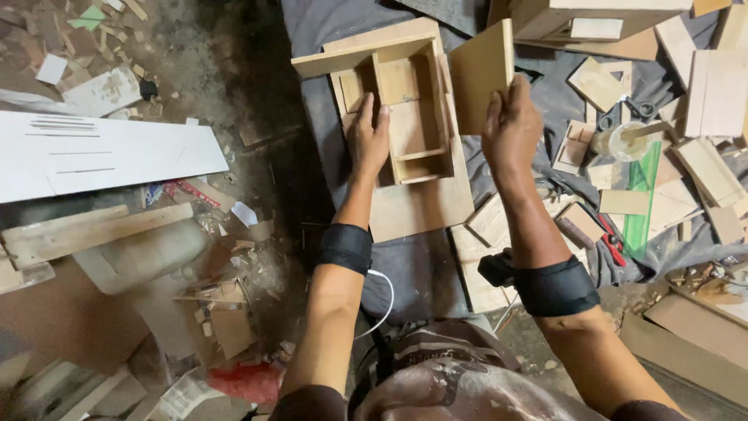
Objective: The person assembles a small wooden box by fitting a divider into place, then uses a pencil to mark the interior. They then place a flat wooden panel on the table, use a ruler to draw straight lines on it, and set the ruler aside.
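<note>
Pressing flat on the open, pale plywood box frame with inner dividers (405,109), the left hand (368,139) lies spread, fingers extended along its left wall, apparently to keep the frame steady against the larger plywood sheet (421,206) beneath it. The right hand (510,129) is closed around the lower edge of a thin rectangular plywood panel (481,76), holding it upright just beside the frame's right side, as if to gauge its fit. Both lie on a dark grey cloth (421,273) spread over a dusty floor. To the right lie scattered wood offcuts (713,175), a clear glue pot with a stick (623,142) and a green ruler (643,204); to the left, a long white board (101,156) rests among scraps.
</note>
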